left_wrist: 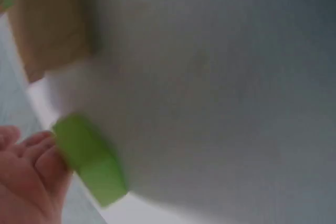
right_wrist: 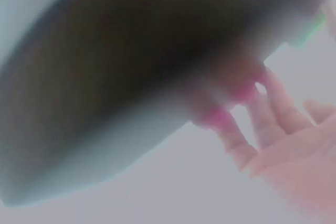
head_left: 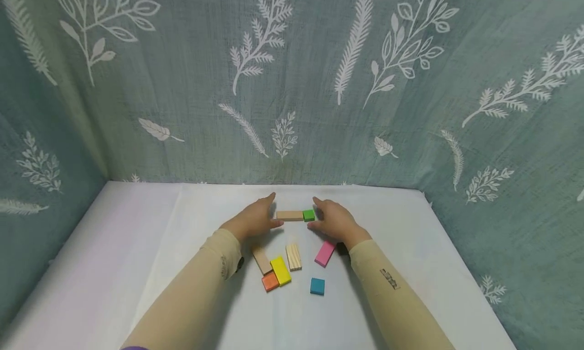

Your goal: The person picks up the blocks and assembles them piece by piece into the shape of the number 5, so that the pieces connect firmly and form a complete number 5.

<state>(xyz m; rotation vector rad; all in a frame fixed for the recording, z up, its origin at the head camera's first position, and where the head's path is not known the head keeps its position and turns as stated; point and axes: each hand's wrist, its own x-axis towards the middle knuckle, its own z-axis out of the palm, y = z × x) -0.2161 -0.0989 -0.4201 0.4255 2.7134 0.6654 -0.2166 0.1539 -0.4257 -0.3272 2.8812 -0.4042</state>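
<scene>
A long tan block [head_left: 289,216] and a small green block [head_left: 308,215] lie end to end in a row. At the row's left end is my left hand [head_left: 253,219], thumb and index finger spread apart. In the left wrist view, that hand's fingers [left_wrist: 48,163] are against a green block [left_wrist: 92,163], near a tan block [left_wrist: 50,22]. My right hand [head_left: 335,221] stands at the right end, its thumb and index finger parted beside the small green block. Blurred pink patches [right_wrist: 218,118] show at the right fingertips in the right wrist view; their shape is unclear.
Nearer my body lie a tan block [head_left: 262,260], a yellow block [head_left: 281,270], an orange block [head_left: 270,281], a striped wood block [head_left: 294,257], a pink block [head_left: 325,254] and a blue block [head_left: 317,286]. A patterned green curtain [head_left: 310,137] borders the white table [head_left: 173,254].
</scene>
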